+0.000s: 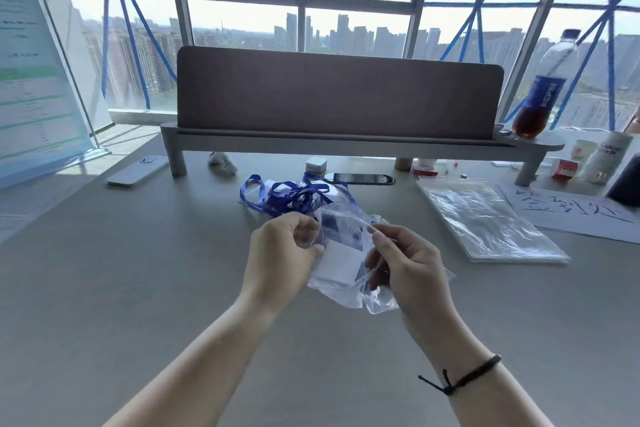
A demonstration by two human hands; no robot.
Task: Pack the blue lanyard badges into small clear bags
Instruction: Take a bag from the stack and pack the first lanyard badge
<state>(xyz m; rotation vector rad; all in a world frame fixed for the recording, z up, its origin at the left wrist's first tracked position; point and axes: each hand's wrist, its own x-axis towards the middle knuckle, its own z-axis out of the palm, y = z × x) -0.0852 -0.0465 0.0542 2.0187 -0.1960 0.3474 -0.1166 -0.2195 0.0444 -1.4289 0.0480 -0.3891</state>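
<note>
Both hands — the left hand and right hand — pinch the small clear bag near the middle, a badge inside. More blue lanyard badges wait just behind. The thin bag could slip — it looks slick.

Two hands, left hand and right hand, at centre frame hold one clear bag containing one white badge card; one tangle of blue lanyards lies at 12 o'clock, its count unclear; one stack of clear bags at 2 o'clock; two phones, a white phone at 10 o'clock and a black phone at 12; one cola bottle at 2 o'clock.
</note>
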